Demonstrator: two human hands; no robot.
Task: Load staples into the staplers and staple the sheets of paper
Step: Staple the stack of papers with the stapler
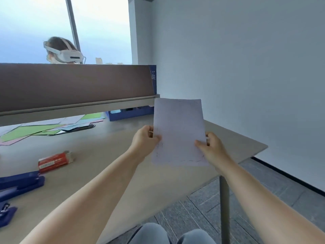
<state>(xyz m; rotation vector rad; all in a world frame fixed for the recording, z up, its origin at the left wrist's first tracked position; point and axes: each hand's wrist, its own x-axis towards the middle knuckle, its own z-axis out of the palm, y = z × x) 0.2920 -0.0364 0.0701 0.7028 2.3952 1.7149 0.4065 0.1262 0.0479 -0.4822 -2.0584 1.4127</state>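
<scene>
Sheets of paper [178,132]: pale lilac, held upright in the air above the right end of the desk [109,155], lines of staples visible along the left and bottom edges.
Left hand [144,138]: grips the left edge of the sheets, thumb on the near face, fingers curled behind.
Right hand [210,146]: pinches the right edge lower down, thumb pressed on the near face, fingers wrapped behind.
Staple box [55,161]: red and white, lying on the desk well left of the sheets.
Staplers [21,184]: dark blue, at the left edge of the desk just beside the box; another blue one [7,213] nearer the viewer.
Coloured paper [35,130]: green, blue and pink sheets spread at the back of the desk below the brown divider [75,85].
Blue tray [130,112]: under the divider's right end.
Another person [62,51]: headset on, beyond the divider.
</scene>
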